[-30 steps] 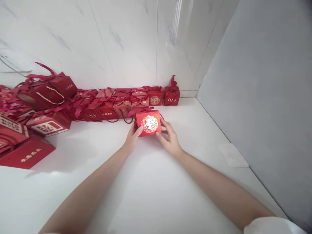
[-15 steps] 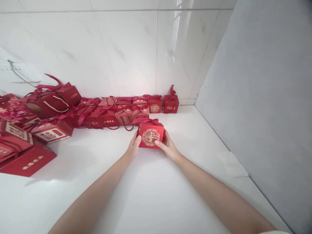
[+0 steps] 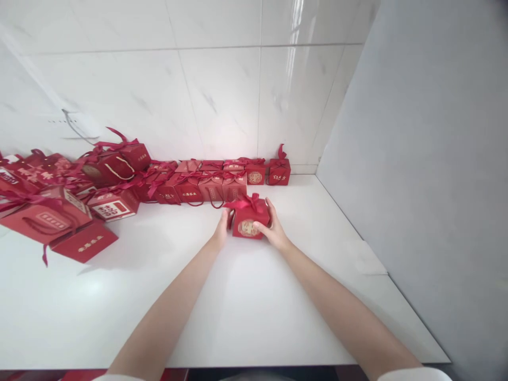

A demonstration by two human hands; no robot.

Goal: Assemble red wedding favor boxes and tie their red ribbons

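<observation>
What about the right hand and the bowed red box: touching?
Touching. The head view shows the right hand with its thumb on the box front and fingers round its right side, no gap.

We are counting one left hand (image 3: 221,228), one right hand (image 3: 273,233) and one small red cardboard gift box (image 3: 249,223) between them. We are also counting over a dozen red ribbon-tied paper boxes (image 3: 255,173); the heaped ones are defying an exact count.
</observation>
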